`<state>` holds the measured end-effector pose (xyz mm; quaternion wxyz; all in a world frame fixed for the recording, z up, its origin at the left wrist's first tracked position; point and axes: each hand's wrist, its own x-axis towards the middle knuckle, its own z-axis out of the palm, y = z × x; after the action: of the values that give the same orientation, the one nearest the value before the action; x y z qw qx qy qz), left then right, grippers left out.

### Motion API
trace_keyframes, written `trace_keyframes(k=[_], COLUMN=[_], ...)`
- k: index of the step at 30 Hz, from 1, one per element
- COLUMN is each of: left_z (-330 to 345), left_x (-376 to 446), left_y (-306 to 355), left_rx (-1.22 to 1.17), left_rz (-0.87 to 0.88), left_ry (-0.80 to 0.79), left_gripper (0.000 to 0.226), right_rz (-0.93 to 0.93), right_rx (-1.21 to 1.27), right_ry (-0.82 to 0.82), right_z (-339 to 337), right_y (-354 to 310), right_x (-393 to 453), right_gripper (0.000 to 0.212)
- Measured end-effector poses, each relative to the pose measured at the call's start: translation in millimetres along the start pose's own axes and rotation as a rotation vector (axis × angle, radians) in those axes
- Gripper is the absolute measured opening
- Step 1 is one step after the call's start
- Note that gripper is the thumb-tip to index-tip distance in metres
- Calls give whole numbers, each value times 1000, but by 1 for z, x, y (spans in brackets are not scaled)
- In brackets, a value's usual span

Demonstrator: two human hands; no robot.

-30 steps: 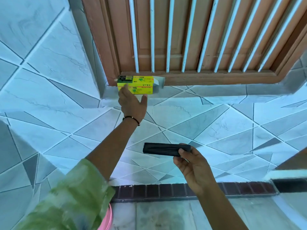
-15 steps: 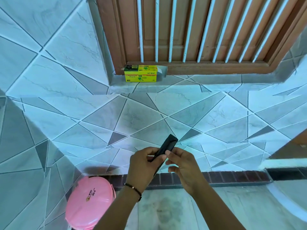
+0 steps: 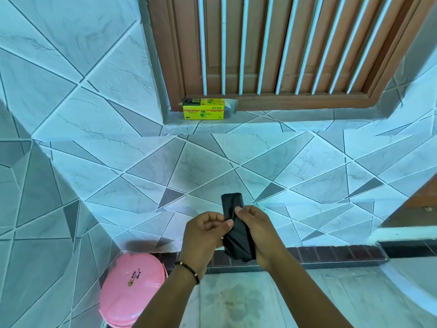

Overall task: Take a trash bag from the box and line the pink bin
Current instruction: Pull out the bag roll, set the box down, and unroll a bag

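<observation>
Black folded trash bag [image 3: 237,229] is pinched between left hand [image 3: 203,235] and right hand [image 3: 261,235], pink bin [image 3: 132,288] below-left of them, yellow box [image 3: 203,112] far above.

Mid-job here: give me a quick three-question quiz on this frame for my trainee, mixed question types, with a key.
1. True or false: the folded black trash bag is fully opened out.
2. Multiple choice: the yellow box sits (a) on the floor by the bin, (b) on the window ledge against the wooden frame, (c) in the left hand.
3. Fill in: the pink bin has its ____ on, so it is not yet lined.

Key:
1. False; it is a folded strip, held by both the left hand and the right hand.
2. b
3. lid
</observation>
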<state>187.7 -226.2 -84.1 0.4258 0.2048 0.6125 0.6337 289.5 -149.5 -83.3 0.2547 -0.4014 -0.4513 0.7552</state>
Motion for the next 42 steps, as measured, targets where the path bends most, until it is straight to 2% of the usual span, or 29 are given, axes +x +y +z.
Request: trace_keyframes(k=[4, 7, 12, 20, 21, 23, 26, 28, 30, 31, 36, 38, 41, 42], left_z=[-3, -9, -16, -19, -22, -30, -39, -45, -50, -53, -60, -61, -61, -57], left_x=[-4, -4, -4, -3, -2, 1, 3, 4, 6, 7, 3, 3, 7, 6], left_y=[-4, -7, -3, -6, -7, -8, -7, -9, -8, -8, -7, -2, 2, 4], left_rx=[-178, -198, -260, 94, 150, 272, 431, 480, 503, 509, 430, 264, -179, -245], left_rz=[-155, -151, -100, 158, 189, 258, 334, 379, 399, 397, 372, 268, -163, -280], left_ry=[-101, -111, -84, 177, 195, 218, 249, 288, 311, 316, 303, 221, -161, -267], left_gripper=[20, 18, 16, 15, 15, 16, 21, 25, 27, 26, 28, 31, 71, 82], right_rz=[48, 181, 156, 190, 183, 158, 148, 146, 153, 161, 147, 92, 30, 18], right_rx=[-52, -2, 33, 192, 196, 182, 156, 129, 99, 112, 219, 187, 124, 104], right_ry=[-57, -183, -243, -258, -256, -228, -178, -158, -137, -123, -131, -143, -170, -180], right_z=[-1, -5, -13, -18, -20, -25, -34, -40, -43, -44, -44, -41, -33, -29], right_y=[0, -6, -9, -3, -3, -3, -6, -8, -9, -8, -5, -6, -7, -7], right_x=[-2, -3, 0, -1, -2, -3, -3, -3, -4, -4, -3, -5, -6, -6], right_gripper=[26, 38, 29, 32, 30, 12, 11, 19, 15, 11, 21, 21, 25, 25])
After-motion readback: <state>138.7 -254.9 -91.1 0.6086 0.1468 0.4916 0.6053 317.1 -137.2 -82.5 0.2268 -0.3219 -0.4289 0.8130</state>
